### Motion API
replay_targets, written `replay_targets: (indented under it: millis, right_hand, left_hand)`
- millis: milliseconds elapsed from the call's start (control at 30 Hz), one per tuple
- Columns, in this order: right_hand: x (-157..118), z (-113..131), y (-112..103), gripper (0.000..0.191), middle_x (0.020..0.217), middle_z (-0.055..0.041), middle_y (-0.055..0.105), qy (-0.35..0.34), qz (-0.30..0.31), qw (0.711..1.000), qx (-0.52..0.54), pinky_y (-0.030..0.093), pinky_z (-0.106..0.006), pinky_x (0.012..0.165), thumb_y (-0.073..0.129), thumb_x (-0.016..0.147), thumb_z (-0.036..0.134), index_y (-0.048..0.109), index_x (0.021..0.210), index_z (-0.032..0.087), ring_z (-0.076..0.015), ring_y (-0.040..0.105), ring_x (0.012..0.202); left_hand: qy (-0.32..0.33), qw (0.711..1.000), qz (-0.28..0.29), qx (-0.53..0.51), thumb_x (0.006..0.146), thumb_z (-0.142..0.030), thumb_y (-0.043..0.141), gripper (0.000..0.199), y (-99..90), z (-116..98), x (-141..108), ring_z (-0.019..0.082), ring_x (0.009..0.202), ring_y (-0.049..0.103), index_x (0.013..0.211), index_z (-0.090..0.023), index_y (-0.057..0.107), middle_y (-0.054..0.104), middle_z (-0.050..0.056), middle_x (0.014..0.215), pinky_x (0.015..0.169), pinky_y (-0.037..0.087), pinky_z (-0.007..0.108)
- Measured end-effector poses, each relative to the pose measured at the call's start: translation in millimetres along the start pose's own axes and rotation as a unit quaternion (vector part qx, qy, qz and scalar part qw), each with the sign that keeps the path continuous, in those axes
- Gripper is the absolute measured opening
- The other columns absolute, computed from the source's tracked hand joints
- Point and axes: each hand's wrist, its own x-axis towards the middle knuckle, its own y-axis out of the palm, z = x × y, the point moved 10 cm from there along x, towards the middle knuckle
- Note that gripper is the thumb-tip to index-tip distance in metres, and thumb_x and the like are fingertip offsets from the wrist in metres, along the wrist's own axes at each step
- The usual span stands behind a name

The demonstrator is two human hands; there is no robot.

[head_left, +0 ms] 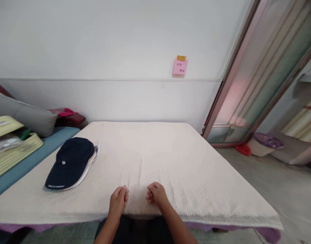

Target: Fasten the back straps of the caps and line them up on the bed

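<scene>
My left hand [118,199] rests as a loose fist near the front edge of the cream cloth [155,159] that covers the table. A short gap to its right, my right hand [157,194] is also curled closed on the cloth. Nothing shows in either hand. A navy baseball cap [74,159] lies to the left with its brim toward me, and white and pale brim edges show from under it, like other caps stacked below. Both hands are apart from the caps.
A grey cushion [25,112] and an open pale yellow case [18,152] sit on a blue surface at left. A pink note [180,66] is taped to the white wall behind. Right of the table are a sliding door [234,84] and a waste bin [262,145].
</scene>
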Motion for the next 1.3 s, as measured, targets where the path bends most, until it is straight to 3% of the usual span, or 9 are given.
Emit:
replay_targets:
  millis: [167,333,400,467,567,633,733,967,1300]
  right_hand:
    - [21,23,9,0.007,0.049,0.0026,0.053,-0.003,0.028,0.999,-0.014,0.033,-0.022,0.038,0.055,0.067,0.022,0.052,0.063,0.017,-0.0116,0.051,0.037]
    - [37,79,20,0.02,0.049,0.0029,0.05,-0.069,0.039,0.997,0.01,0.029,-0.022,0.039,0.053,0.076,0.034,0.053,0.065,0.017,-0.0086,0.044,0.038]
    - [33,109,19,0.035,0.046,0.003,0.047,-0.101,0.037,0.994,0.035,0.025,-0.022,0.04,0.048,0.082,0.048,0.053,0.066,0.017,-0.0081,0.041,0.038]
    - [20,144,14,0.056,0.045,0.0024,0.045,-0.139,0.05,0.982,0.116,0.024,-0.023,0.04,0.035,0.084,0.066,0.054,0.064,0.017,-0.0081,0.038,0.036]
    - [-4,190,8,0.074,0.044,0.0024,0.041,-0.184,0.083,0.968,0.151,0.02,-0.023,0.04,0.022,0.079,0.079,0.054,0.059,0.016,-0.0064,0.03,0.036]
    - [-14,206,7,0.078,0.043,0.0027,0.039,-0.194,0.103,0.967,0.131,0.017,-0.022,0.04,0.019,0.075,0.083,0.054,0.058,0.015,-0.006,0.028,0.037]
    - [-14,209,2,0.08,0.044,0.0027,0.038,-0.191,0.1,0.971,0.101,0.015,-0.022,0.04,0.02,0.072,0.086,0.053,0.056,0.015,-0.0055,0.027,0.037]
    - [-2,181,-5,0.08,0.044,0.003,0.038,-0.165,0.079,0.978,0.099,0.014,-0.021,0.04,0.02,0.071,0.087,0.052,0.055,0.015,-0.005,0.027,0.036]
    - [10,154,-12,0.082,0.041,0.0026,0.037,-0.124,0.062,0.984,0.11,0.013,-0.022,0.04,0.018,0.073,0.086,0.053,0.053,0.015,-0.0052,0.026,0.035]
  left_hand:
    - [0.003,0.999,0.025,-0.045,0.075,-0.051,0.05,0.033,37.2,-20,23,0.01,0.036,0.031,0.059,-0.022,0.049,0.039,-0.006,0.047,0.038,0.021,0.023]
    - [0.033,0.996,0.032,-0.082,0.078,-0.049,0.052,0.031,65.8,-54,52,0.01,0.04,0.033,0.062,-0.022,0.051,0.041,-0.006,0.051,0.04,0.022,0.023]
    - [0.041,0.993,0.031,-0.103,0.079,-0.055,0.05,0.037,69.9,-74,61,0.009,0.039,0.031,0.064,-0.022,0.052,0.04,-0.005,0.05,0.041,0.021,0.024]
    - [0.033,0.986,0.051,-0.154,0.08,-0.07,0.034,0.054,73.1,-95,65,0.009,0.036,0.022,0.062,-0.021,0.051,0.036,-0.006,0.044,0.04,0.016,0.024]
    - [0.055,0.972,0.141,-0.181,0.072,-0.083,0.01,0.078,81.3,-133,58,0.008,0.037,0.016,0.058,-0.019,0.051,0.029,-0.006,0.037,0.042,0.011,0.024]
    - [0.056,0.972,0.172,-0.151,0.068,-0.086,0.004,0.083,80.4,-145,52,0.008,0.038,0.016,0.055,-0.018,0.05,0.027,-0.006,0.036,0.043,0.01,0.024]
    - [0.031,0.976,0.184,-0.112,0.067,-0.086,0.0,0.084,76.9,-141,48,0.007,0.038,0.015,0.052,-0.018,0.048,0.027,-0.005,0.036,0.044,0.008,0.024]
    - [-0.012,0.98,0.174,-0.094,0.069,-0.086,0.005,0.08,71.1,-114,53,0.007,0.038,0.013,0.051,-0.019,0.046,0.026,-0.006,0.037,0.043,0.006,0.024]
    - [0.002,0.985,0.16,-0.065,0.069,-0.086,0.005,0.081,58.2,-115,59,0.007,0.038,0.016,0.051,-0.018,0.047,0.028,-0.005,0.038,0.043,0.008,0.023]
